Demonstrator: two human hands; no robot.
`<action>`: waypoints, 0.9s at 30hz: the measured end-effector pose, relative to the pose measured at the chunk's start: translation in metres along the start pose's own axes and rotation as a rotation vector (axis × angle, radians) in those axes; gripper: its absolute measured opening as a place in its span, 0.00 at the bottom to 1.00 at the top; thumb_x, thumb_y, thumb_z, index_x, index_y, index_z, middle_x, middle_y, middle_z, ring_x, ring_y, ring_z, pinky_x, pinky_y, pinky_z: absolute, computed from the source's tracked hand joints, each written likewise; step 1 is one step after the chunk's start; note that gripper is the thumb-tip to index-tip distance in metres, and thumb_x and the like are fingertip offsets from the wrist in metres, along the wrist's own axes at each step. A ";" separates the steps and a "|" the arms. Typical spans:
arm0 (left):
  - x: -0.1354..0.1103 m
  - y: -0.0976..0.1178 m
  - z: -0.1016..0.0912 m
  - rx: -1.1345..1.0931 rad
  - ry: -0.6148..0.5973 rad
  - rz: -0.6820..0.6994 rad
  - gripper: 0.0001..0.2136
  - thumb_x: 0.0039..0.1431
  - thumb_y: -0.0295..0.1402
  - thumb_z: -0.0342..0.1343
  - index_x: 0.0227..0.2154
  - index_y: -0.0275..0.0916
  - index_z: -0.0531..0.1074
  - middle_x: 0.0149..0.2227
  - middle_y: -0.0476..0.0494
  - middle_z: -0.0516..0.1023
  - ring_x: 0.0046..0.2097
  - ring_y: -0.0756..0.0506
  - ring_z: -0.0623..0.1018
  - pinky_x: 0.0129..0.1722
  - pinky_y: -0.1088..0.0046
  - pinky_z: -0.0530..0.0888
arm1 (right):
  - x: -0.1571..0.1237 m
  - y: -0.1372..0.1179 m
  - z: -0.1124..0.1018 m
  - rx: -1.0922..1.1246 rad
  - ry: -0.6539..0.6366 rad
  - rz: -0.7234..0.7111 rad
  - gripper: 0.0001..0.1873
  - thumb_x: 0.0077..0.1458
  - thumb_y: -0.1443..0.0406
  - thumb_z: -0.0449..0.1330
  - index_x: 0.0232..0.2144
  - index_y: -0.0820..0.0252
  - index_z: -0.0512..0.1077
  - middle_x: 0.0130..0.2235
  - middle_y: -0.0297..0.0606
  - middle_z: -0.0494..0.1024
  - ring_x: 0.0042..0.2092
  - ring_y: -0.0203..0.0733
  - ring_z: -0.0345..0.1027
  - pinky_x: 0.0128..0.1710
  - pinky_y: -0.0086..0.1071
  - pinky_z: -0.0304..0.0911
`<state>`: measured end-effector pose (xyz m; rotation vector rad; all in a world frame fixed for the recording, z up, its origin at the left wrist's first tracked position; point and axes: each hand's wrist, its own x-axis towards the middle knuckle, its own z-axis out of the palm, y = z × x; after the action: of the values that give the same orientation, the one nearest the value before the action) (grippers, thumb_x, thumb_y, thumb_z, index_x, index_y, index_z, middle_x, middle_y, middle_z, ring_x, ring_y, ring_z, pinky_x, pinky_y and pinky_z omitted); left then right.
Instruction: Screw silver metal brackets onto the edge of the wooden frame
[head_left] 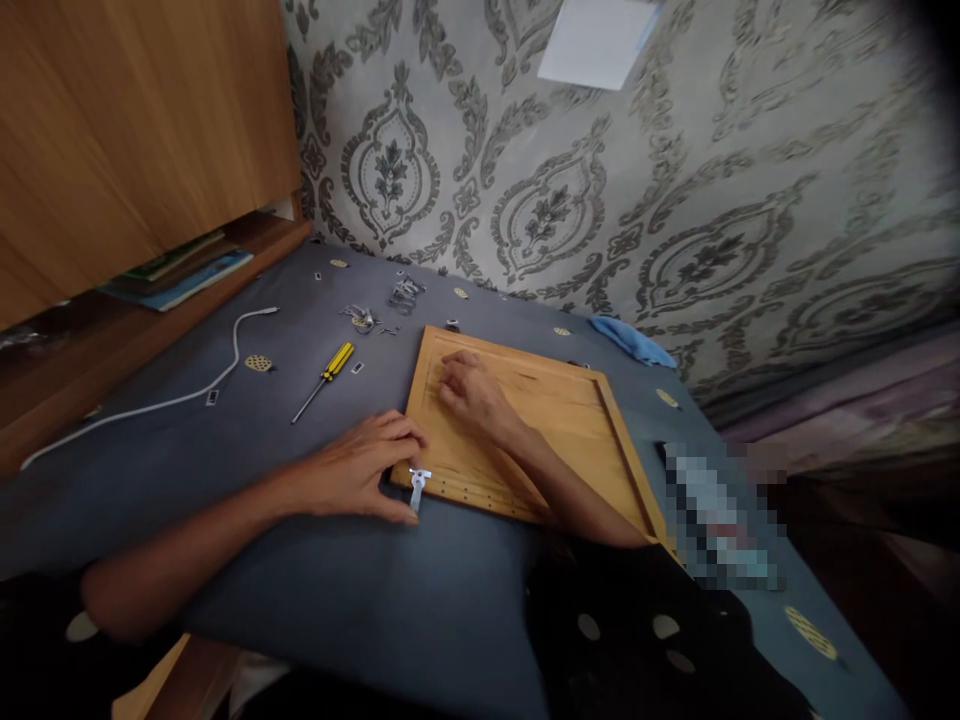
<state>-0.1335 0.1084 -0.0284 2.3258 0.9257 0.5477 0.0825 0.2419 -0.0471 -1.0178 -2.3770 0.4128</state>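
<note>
A light wooden frame panel (570,420) lies flat on the grey-blue cloth. My left hand (367,465) rests at the panel's near left corner, thumb and fingers closed around a small metal bracket (418,486) on that edge. My right hand (469,390) lies on the panel's upper left part, fingers curled down against the wood; I cannot make out anything under them.
A yellow-handled screwdriver (324,380) lies left of the panel. Small metal fittings (386,308) sit beyond it near the patterned wall. A white cable (165,400) runs across the left. A blue cloth (630,342) lies at the panel's far right. Books (180,275) rest on a wooden shelf.
</note>
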 end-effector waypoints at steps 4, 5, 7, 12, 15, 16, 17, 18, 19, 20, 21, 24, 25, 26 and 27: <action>0.000 0.000 0.000 0.009 -0.008 -0.012 0.19 0.54 0.45 0.69 0.40 0.39 0.71 0.55 0.40 0.72 0.57 0.38 0.70 0.56 0.59 0.68 | -0.009 -0.004 0.001 -0.039 0.021 -0.050 0.06 0.60 0.67 0.54 0.31 0.56 0.70 0.43 0.46 0.76 0.48 0.51 0.66 0.53 0.47 0.64; 0.001 0.000 0.000 0.012 -0.011 -0.014 0.19 0.54 0.45 0.70 0.40 0.39 0.71 0.55 0.40 0.72 0.57 0.38 0.70 0.57 0.60 0.68 | -0.011 -0.004 0.001 -0.045 0.028 -0.058 0.08 0.62 0.66 0.53 0.32 0.56 0.71 0.43 0.47 0.76 0.48 0.52 0.66 0.53 0.47 0.64; 0.000 0.000 0.000 0.016 -0.014 -0.014 0.19 0.54 0.45 0.70 0.40 0.40 0.71 0.55 0.40 0.72 0.57 0.38 0.70 0.57 0.61 0.68 | -0.014 -0.005 0.002 -0.056 0.045 -0.069 0.10 0.65 0.65 0.51 0.34 0.56 0.71 0.42 0.48 0.76 0.47 0.52 0.65 0.52 0.48 0.64; 0.000 -0.002 0.001 0.018 -0.009 0.000 0.19 0.55 0.46 0.69 0.40 0.40 0.70 0.55 0.40 0.72 0.57 0.39 0.70 0.57 0.60 0.68 | -0.020 -0.005 0.005 -0.068 0.091 -0.070 0.13 0.66 0.64 0.50 0.33 0.56 0.72 0.39 0.48 0.74 0.44 0.54 0.65 0.49 0.49 0.64; 0.000 -0.004 0.002 0.013 -0.011 0.004 0.19 0.55 0.45 0.69 0.40 0.40 0.70 0.55 0.40 0.72 0.57 0.39 0.70 0.57 0.60 0.68 | -0.021 -0.006 0.006 -0.058 0.116 -0.066 0.11 0.65 0.66 0.50 0.32 0.56 0.71 0.38 0.47 0.73 0.44 0.54 0.64 0.49 0.49 0.64; 0.000 -0.004 0.002 0.011 -0.009 0.006 0.19 0.55 0.45 0.69 0.40 0.40 0.70 0.55 0.40 0.72 0.57 0.39 0.70 0.57 0.60 0.68 | -0.022 -0.007 0.005 -0.050 0.124 -0.065 0.10 0.65 0.66 0.51 0.32 0.55 0.70 0.38 0.46 0.73 0.44 0.53 0.64 0.49 0.49 0.63; 0.000 -0.004 0.002 0.010 -0.008 0.008 0.19 0.54 0.45 0.69 0.39 0.40 0.70 0.55 0.40 0.72 0.57 0.39 0.70 0.57 0.60 0.68 | -0.022 -0.008 0.005 -0.039 0.132 -0.064 0.10 0.65 0.66 0.51 0.32 0.55 0.69 0.38 0.46 0.73 0.44 0.53 0.64 0.50 0.49 0.63; 0.000 -0.004 0.002 0.010 -0.008 0.009 0.19 0.54 0.45 0.69 0.39 0.40 0.70 0.55 0.40 0.72 0.57 0.39 0.70 0.57 0.60 0.68 | -0.023 -0.009 0.004 -0.025 0.140 -0.063 0.09 0.65 0.66 0.51 0.32 0.55 0.68 0.39 0.45 0.73 0.44 0.52 0.65 0.50 0.48 0.63; 0.001 -0.004 0.001 0.011 -0.009 0.011 0.19 0.55 0.45 0.69 0.39 0.40 0.70 0.55 0.40 0.72 0.57 0.39 0.70 0.57 0.60 0.68 | -0.025 -0.010 0.003 -0.007 0.147 -0.061 0.08 0.65 0.66 0.52 0.32 0.55 0.68 0.39 0.44 0.73 0.44 0.51 0.65 0.50 0.47 0.64; 0.001 -0.003 0.001 0.012 -0.012 0.012 0.18 0.55 0.45 0.69 0.39 0.40 0.70 0.55 0.40 0.72 0.57 0.39 0.70 0.57 0.60 0.68 | -0.027 -0.012 0.001 0.012 0.152 -0.057 0.08 0.65 0.66 0.52 0.33 0.55 0.67 0.39 0.43 0.73 0.44 0.49 0.66 0.49 0.46 0.64; 0.001 -0.003 0.000 0.013 -0.015 0.012 0.18 0.55 0.45 0.69 0.39 0.40 0.70 0.55 0.40 0.72 0.57 0.39 0.70 0.57 0.60 0.68 | -0.030 -0.015 -0.001 0.030 0.154 -0.052 0.07 0.65 0.65 0.52 0.33 0.55 0.67 0.39 0.42 0.73 0.44 0.48 0.66 0.48 0.45 0.65; 0.001 -0.003 -0.001 0.012 -0.017 0.017 0.19 0.55 0.45 0.69 0.40 0.39 0.70 0.55 0.40 0.72 0.57 0.39 0.69 0.58 0.60 0.68 | -0.043 -0.023 -0.010 0.113 0.123 -0.027 0.07 0.64 0.65 0.55 0.32 0.54 0.67 0.38 0.40 0.74 0.43 0.45 0.68 0.45 0.41 0.66; 0.001 -0.003 -0.001 0.011 -0.017 0.019 0.19 0.55 0.45 0.69 0.40 0.39 0.70 0.55 0.40 0.72 0.57 0.39 0.69 0.58 0.60 0.68 | -0.048 -0.025 -0.014 0.165 0.098 -0.008 0.07 0.64 0.65 0.55 0.31 0.55 0.68 0.39 0.39 0.74 0.43 0.44 0.68 0.45 0.41 0.66; 0.001 -0.003 -0.001 0.011 -0.017 0.022 0.19 0.55 0.45 0.69 0.40 0.39 0.70 0.55 0.40 0.72 0.57 0.39 0.69 0.58 0.60 0.68 | -0.053 -0.027 -0.018 0.216 0.071 0.015 0.08 0.63 0.65 0.56 0.30 0.55 0.69 0.40 0.39 0.75 0.44 0.44 0.69 0.45 0.41 0.67; 0.001 -0.004 0.000 0.012 -0.018 0.024 0.19 0.55 0.45 0.68 0.40 0.39 0.70 0.55 0.40 0.72 0.57 0.39 0.69 0.58 0.60 0.68 | -0.058 -0.027 -0.021 0.257 0.044 0.042 0.08 0.63 0.64 0.57 0.30 0.55 0.69 0.41 0.40 0.75 0.44 0.44 0.69 0.46 0.41 0.67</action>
<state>-0.1351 0.1114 -0.0304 2.3513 0.8960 0.5317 0.1126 0.1820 -0.0370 -0.9477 -2.1973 0.6843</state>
